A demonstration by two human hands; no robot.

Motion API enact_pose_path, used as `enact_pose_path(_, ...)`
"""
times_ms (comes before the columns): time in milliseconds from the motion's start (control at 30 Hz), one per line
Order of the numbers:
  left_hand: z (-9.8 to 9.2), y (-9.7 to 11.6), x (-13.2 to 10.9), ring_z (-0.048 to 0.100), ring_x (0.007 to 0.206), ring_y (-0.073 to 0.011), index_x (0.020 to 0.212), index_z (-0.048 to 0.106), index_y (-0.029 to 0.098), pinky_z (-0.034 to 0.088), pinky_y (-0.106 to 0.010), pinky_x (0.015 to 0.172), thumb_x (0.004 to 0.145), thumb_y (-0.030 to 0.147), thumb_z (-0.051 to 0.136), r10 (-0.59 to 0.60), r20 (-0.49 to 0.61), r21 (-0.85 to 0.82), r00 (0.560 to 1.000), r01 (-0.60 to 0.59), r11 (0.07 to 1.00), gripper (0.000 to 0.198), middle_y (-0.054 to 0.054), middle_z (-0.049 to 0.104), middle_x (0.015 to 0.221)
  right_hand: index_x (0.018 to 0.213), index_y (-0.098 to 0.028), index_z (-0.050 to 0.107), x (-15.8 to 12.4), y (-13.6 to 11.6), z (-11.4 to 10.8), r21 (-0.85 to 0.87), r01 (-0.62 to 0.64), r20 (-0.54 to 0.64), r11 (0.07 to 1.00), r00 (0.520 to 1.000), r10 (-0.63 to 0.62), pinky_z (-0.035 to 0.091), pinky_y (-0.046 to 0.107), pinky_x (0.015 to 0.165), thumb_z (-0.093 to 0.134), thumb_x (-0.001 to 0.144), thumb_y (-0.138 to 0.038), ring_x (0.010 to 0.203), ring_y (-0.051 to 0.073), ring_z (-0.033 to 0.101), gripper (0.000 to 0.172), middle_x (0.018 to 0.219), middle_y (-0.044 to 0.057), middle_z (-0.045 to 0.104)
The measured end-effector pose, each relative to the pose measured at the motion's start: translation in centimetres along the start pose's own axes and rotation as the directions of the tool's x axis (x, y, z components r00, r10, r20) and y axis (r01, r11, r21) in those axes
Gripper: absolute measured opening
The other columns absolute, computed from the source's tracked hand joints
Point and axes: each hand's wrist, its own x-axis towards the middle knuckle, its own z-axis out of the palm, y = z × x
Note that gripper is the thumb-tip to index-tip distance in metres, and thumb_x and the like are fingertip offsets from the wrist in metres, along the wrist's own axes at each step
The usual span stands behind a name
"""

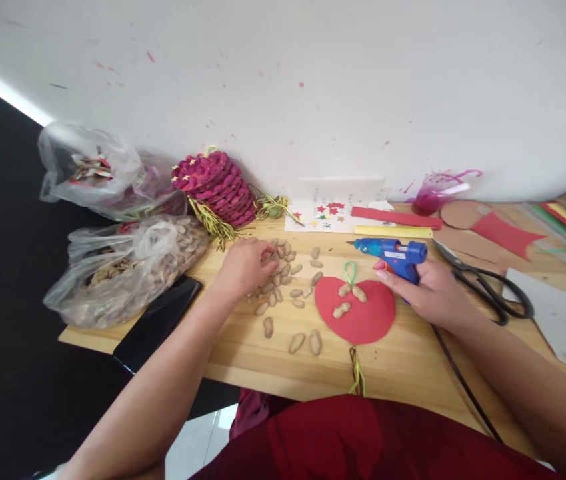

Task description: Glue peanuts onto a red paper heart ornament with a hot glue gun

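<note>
My left hand (243, 267) rests on a loose pile of peanuts (283, 267) on the wooden table (413, 367), fingers curled down into them. My right hand (427, 290) grips a blue hot glue gun (391, 253), its nozzle pointing left. Between the hands lies a red paper heart (363, 313) with a green loop at its top and three peanuts stuck on it. A yellow-green tassel hangs from the heart's bottom point.
Two plastic bags (123, 267) sit at the left, one full of peanuts. A magenta shell ornament (217, 187), a star-sticker sheet (327, 213), red and yellow strips, black scissors (487, 287), cardboard shapes and a black phone (157, 320) lie around. The glue gun's cord runs off the front edge.
</note>
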Motion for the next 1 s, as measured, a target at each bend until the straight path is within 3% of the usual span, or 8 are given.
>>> enact_pose_path(167, -1.9, -1.2, -2.2, 0.071, 0.092, -0.0252, 0.104, 0.08, 0.018, 0.052, -0.037, 0.089, 0.083, 0.028, 0.077, -0.054, -0.034, -0.124, 0.998, 0.049, 0.991, 0.024, -0.006, 0.078, 0.094, 0.096, -0.023, 0.081, 0.0, -0.1, 0.0, 0.002, 0.009, -0.005, 1.0, 1.0, -0.009, 0.061, 0.045, 0.09, 0.071, 0.081, -0.053, 0.097, 0.033, 0.079, 0.035, 0.1, 0.007, 0.084)
enact_pose_path(333, -4.0, -3.1, -8.1, 0.072, 0.087, -0.0207, 0.108, 0.079, 0.023, 0.052, -0.032, 0.083, 0.086, 0.039, 0.076, 0.023, -0.006, -0.24, 1.0, -0.024, 0.97, 0.027, -0.003, 0.077, 0.094, 0.097, -0.023, 0.082, 0.1, 0.3, 0.0, -0.023, 0.025, -0.012, 0.999, 1.0, -0.026, 0.061, 0.046, 0.091, 0.072, 0.081, -0.054, 0.098, 0.033, 0.078, 0.037, 0.102, 0.008, 0.084)
enact_pose_path(467, -3.5, -3.8, -12.5, 0.072, 0.089, -0.0202, 0.105, 0.079, 0.027, 0.052, -0.032, 0.083, 0.089, 0.038, 0.075, 0.085, 0.035, -0.24, 0.996, -0.075, 0.968, 0.02, -0.001, 0.077, 0.094, 0.095, -0.023, 0.082, 0.2, 0.3, 0.1, -0.037, 0.062, -0.012, 0.997, 0.998, -0.062, 0.061, 0.044, 0.084, 0.071, 0.082, -0.054, 0.09, 0.032, 0.078, 0.035, 0.096, 0.007, 0.083)
enact_pose_path(567, -2.5, -3.9, -13.7, 0.072, 0.087, -0.0202, 0.11, 0.078, 0.029, 0.051, -0.033, 0.082, 0.089, 0.037, 0.076, 0.123, 0.034, -0.227, 0.992, -0.112, 0.968, 0.022, 0.001, 0.077, 0.091, 0.091, -0.023, 0.081, 0.2, 0.2, 0.1, -0.026, 0.068, -0.018, 0.997, 0.998, -0.068, 0.061, 0.043, 0.079, 0.071, 0.081, -0.055, 0.085, 0.031, 0.077, 0.034, 0.09, 0.006, 0.082)
enact_pose_path(733, -2.2, -3.7, -12.5, 0.072, 0.086, -0.0195, 0.116, 0.076, 0.027, 0.051, -0.033, 0.083, 0.091, 0.039, 0.077, 0.133, -0.064, -0.233, 0.989, -0.144, 0.962, 0.027, 0.001, 0.075, 0.09, 0.09, -0.021, 0.08, 0.2, 0.0, 0.0, 0.008, 0.032, -0.015, 0.999, 0.999, -0.032, 0.06, 0.042, 0.078, 0.071, 0.08, -0.056, 0.081, 0.03, 0.076, 0.037, 0.084, 0.006, 0.081)
enact_pose_path(867, -2.7, -2.8, -9.6, 0.071, 0.082, -0.0189, 0.102, 0.079, 0.023, 0.052, -0.032, 0.079, 0.095, 0.037, 0.072, 0.097, -0.148, -0.264, 0.984, -0.134, 0.955, 0.017, -0.002, 0.076, 0.088, 0.094, -0.02, 0.081, 0.2, 0.0, 0.0, 0.035, 0.016, -0.025, 0.999, 1.0, -0.015, 0.06, 0.043, 0.086, 0.072, 0.08, -0.055, 0.088, 0.03, 0.077, 0.038, 0.091, 0.007, 0.082)
enact_pose_path(1000, -2.4, -1.3, -5.9, 0.071, 0.083, -0.0206, 0.09, 0.078, 0.021, 0.053, -0.033, 0.079, 0.095, 0.031, 0.07, 0.147, -0.165, -0.274, 0.975, -0.188, 0.943, 0.014, -0.004, 0.078, 0.088, 0.094, -0.02, 0.08, 0.2, 0.2, 0.0, 0.04, 0.004, -0.01, 0.999, 1.0, -0.003, 0.06, 0.043, 0.086, 0.072, 0.081, -0.056, 0.087, 0.03, 0.076, 0.039, 0.089, 0.007, 0.082)
